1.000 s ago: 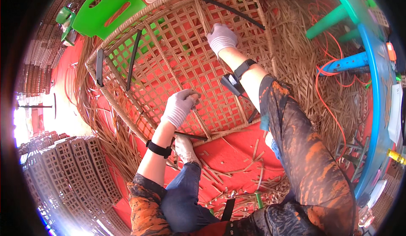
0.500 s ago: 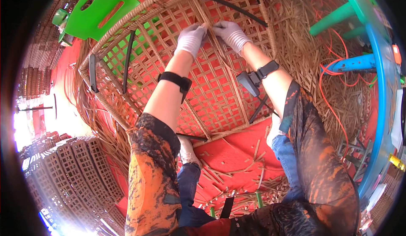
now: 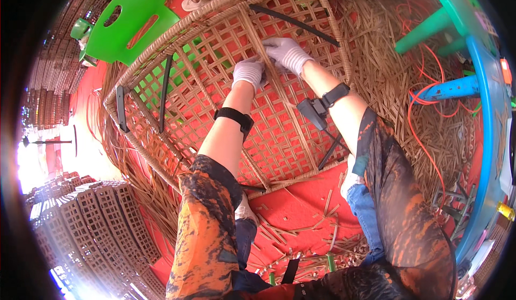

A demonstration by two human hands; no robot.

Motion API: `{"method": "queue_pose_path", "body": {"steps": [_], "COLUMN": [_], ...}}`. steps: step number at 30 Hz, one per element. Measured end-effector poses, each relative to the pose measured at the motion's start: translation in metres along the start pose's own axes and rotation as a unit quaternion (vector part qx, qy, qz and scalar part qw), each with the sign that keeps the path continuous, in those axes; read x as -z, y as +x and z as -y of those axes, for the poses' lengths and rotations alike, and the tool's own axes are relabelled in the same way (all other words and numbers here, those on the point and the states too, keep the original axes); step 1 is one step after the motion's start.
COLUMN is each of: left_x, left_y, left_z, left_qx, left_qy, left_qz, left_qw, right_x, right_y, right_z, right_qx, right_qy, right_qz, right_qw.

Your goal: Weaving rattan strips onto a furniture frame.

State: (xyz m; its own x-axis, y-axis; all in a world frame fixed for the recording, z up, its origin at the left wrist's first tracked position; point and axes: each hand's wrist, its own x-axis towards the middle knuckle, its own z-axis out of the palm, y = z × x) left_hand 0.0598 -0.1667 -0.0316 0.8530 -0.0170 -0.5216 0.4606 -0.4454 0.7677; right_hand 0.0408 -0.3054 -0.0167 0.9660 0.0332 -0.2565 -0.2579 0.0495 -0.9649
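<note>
A large woven rattan frame (image 3: 185, 34), a brown open lattice with a thick wrapped rim, lies in front of me above the red floor. Both hands wear pale gloves with dark palms and meet at the flat strip (image 3: 255, 39) down its middle. My left hand (image 3: 249, 73) is closed at the left side of this strip, low against the lattice, its fingertips partly hidden. Just above and to the right, my right hand (image 3: 286, 52) bends its fingers over the strip. Black flat bars (image 3: 295, 23) are fixed to the frame.
A green plastic chair (image 3: 126, 20) stands beyond the frame at far left. Stacked woven panels (image 3: 91, 214) fill the lower left. Loose rattan strips (image 3: 384, 47) heap up on the right, beside an orange cord (image 3: 411, 128) and a blue plastic piece of furniture (image 3: 484, 138). Cut scraps litter the red floor (image 3: 295, 203).
My left hand has moved down and slightly right, closer to the middle strip. My right hand has shifted a little up and left, over the strip. The view has tilted slightly.
</note>
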Motion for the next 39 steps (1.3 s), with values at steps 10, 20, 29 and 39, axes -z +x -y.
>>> {"method": "queue_pose_path", "body": {"steps": [10,20,29,39], "left_x": [0.009,0.008,0.016,0.051], "left_y": [-0.021,-0.008,-0.005,0.035], "left_z": [-0.02,-0.027,-0.051,-0.087], "left_qx": [-0.094,-0.133,-0.155,-0.126], "left_qy": [0.195,-0.002,0.027,0.162], "left_qz": [-0.119,-0.126,-0.212,-0.156], "left_qw": [0.969,0.983,0.964,0.966], "right_x": [-0.007,-0.001,-0.009,-0.011], "right_y": [-0.02,-0.041,-0.021,-0.015], "right_z": [0.042,0.106,0.114,0.102], "right_qx": [0.098,0.343,0.229,0.213], "right_qy": [-0.437,0.007,0.22,0.127], "right_qz": [-0.145,0.038,-0.01,-0.049], "right_qw": [0.882,0.938,0.948,0.968]}}
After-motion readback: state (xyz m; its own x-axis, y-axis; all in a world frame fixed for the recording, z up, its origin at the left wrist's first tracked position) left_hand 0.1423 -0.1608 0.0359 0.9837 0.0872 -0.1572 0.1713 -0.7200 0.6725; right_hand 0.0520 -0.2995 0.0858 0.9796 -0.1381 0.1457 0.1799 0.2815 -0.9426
